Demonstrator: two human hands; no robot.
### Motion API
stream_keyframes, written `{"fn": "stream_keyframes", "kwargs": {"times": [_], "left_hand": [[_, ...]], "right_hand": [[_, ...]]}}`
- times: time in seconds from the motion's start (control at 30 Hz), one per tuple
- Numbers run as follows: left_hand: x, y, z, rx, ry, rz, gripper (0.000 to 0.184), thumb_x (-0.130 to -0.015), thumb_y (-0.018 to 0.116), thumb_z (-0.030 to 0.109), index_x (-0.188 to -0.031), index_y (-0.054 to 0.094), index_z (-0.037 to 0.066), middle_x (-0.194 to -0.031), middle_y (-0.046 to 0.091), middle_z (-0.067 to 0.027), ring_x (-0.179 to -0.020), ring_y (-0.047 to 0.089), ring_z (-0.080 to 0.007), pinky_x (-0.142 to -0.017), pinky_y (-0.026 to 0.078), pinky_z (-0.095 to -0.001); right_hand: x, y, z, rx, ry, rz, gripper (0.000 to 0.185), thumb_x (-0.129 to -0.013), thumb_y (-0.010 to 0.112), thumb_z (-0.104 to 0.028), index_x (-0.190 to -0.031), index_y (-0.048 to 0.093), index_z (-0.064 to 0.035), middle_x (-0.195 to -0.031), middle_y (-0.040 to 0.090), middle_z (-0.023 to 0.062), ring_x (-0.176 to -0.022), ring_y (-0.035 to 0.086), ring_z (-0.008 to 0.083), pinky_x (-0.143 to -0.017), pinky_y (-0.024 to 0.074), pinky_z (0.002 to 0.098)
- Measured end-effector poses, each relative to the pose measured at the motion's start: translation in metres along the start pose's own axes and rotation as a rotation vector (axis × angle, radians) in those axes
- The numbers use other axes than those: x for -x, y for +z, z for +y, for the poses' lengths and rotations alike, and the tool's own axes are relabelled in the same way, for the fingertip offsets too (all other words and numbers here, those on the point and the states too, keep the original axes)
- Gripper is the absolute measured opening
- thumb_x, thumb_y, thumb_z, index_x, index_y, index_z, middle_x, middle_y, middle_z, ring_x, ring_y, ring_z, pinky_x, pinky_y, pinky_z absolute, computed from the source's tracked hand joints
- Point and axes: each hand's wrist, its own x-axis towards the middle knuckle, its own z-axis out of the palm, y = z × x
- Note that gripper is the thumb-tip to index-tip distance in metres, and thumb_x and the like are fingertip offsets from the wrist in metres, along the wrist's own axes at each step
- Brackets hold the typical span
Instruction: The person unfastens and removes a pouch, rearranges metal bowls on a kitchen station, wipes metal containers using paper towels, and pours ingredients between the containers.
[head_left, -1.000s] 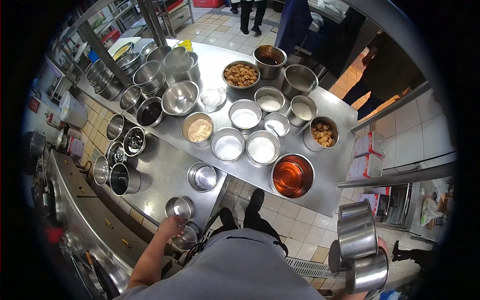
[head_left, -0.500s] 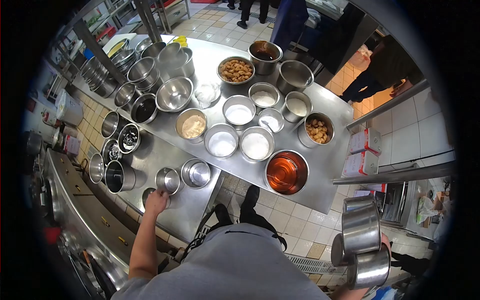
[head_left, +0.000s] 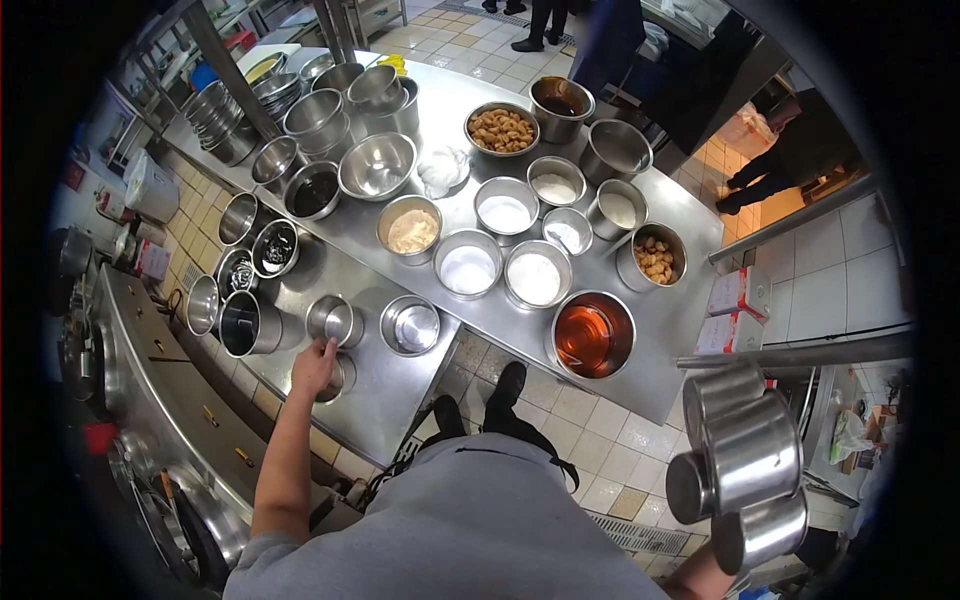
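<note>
On the lower steel table at left, my left hand (head_left: 315, 368) has its fingers closed at the near rim of a small metal pot (head_left: 334, 318). Just below them stands another small steel container (head_left: 338, 380), partly hidden by the hand. A wider metal pot (head_left: 410, 326) sits to their right. Away from the tables at lower right, my right hand (head_left: 712, 572) carries a cluster of several steel pots (head_left: 750, 455), tilted and pressed together. Its fingers are mostly hidden behind them.
The long steel table (head_left: 640, 385) holds a pot of reddish liquid (head_left: 594, 335), several pots of white powder (head_left: 470, 266), and a bowl of brown nut-like pieces (head_left: 502, 130). Dark pots (head_left: 252, 325) stand left. A person (head_left: 800, 150) is at far right.
The view has shifted slightly. My left hand and the small pot at its fingers have moved away from me, and the container beside them shows more. The pots in my right hand have come up closer.
</note>
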Motion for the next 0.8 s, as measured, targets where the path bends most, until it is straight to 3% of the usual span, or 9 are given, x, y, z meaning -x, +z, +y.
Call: {"fn": "stream_keyframes", "kwargs": {"times": [0.2, 0.3, 0.43, 0.5, 0.6, 0.67, 0.8], "left_hand": [[-0.013, -0.001, 0.002, 0.076, 0.04, 0.036, 0.057, -0.099, 0.046, 0.055, -0.115, 0.068, 0.004, -0.105, 0.071, -0.0241, -0.104, 0.066, -0.0428, -0.091, 0.05, -0.0472], [-0.01, -0.009, 0.001, 0.236, 0.019, 0.072, 0.054, -0.098, 0.051, 0.051, -0.123, 0.064, 0.005, -0.104, 0.073, -0.0212, -0.105, 0.068, -0.0377, -0.092, 0.05, -0.0434], [-0.003, -0.015, -0.025, 0.274, 0.067, 0.136, 0.052, -0.097, 0.054, 0.049, -0.121, 0.066, 0.004, -0.104, 0.073, -0.0207, -0.103, 0.069, -0.0374, -0.09, 0.051, -0.0423], [0.014, -0.031, -0.031, 0.284, 0.052, -0.013, 0.052, -0.097, 0.055, 0.049, -0.117, 0.067, 0.002, -0.103, 0.073, -0.0209, -0.099, 0.07, -0.0374, -0.088, 0.052, -0.0411], [0.025, -0.018, -0.074, 0.266, 0.083, 0.017, 0.051, -0.098, 0.056, 0.046, -0.115, 0.068, 0.0, -0.101, 0.073, -0.0205, -0.096, 0.071, -0.0345, -0.086, 0.053, -0.0392], [0.035, -0.014, -0.091, 0.34, 0.056, 0.029, 0.049, -0.098, 0.056, 0.045, -0.116, 0.068, 0.0, -0.101, 0.073, -0.0201, -0.095, 0.071, -0.0328, -0.085, 0.053, -0.0385], [0.055, -0.013, -0.109, 0.394, 0.03, 0.085, 0.046, -0.099, 0.057, 0.041, -0.117, 0.068, 0.001, -0.1, 0.074, -0.0188, -0.094, 0.071, -0.0277, -0.084, 0.053, -0.0362]], "right_hand": [[-0.014, 0.047, -0.031, -0.014, -0.098, -0.306, 0.029, -0.086, 0.07, -0.017, -0.095, 0.065, 0.009, -0.118, 0.06, 0.0399, -0.096, 0.069, 0.0379, -0.085, 0.0551, 0.0417], [-0.013, 0.082, -0.04, -0.035, -0.113, -0.509, 0.03, -0.084, 0.073, -0.019, -0.095, 0.066, 0.0083, -0.118, 0.06, 0.0397, -0.097, 0.069, 0.0379, -0.085, 0.0545, 0.0415], [-0.008, 0.134, -0.044, -0.057, -0.088, -0.786, 0.033, -0.081, 0.077, -0.021, -0.095, 0.067, 0.0073, -0.119, 0.06, 0.0393, -0.098, 0.068, 0.0379, -0.086, 0.0537, 0.0413], [-0.005, 0.151, -0.044, -0.055, -0.061, -0.874, 0.034, -0.08, 0.079, -0.022, -0.095, 0.068, 0.0068, -0.12, 0.06, 0.0392, -0.098, 0.068, 0.0379, -0.086, 0.0533, 0.0411], [-0.009, 0.17, -0.036, -0.048, -0.027, -0.939, 0.035, -0.079, 0.081, -0.022, -0.095, 0.068, 0.0063, -0.12, 0.06, 0.039, -0.098, 0.068, 0.0379, -0.086, 0.0529, 0.041], [-0.018, 0.176, -0.027, -0.147, -0.153, -1.306, 0.051, -0.063, 0.093, -0.031, -0.098, 0.073, 0.0011, -0.127, 0.057, 0.0381, -0.103, 0.067, 0.0393, -0.088, 0.0497, 0.0398], [-0.016, 0.177, -0.03, -0.098, -0.154, -1.376, 0.054, -0.062, 0.094, -0.037, -0.096, 0.075, -0.0003, -0.129, 0.057, 0.0356, -0.105, 0.066, 0.0409, -0.088, 0.0492, 0.0398]]}}
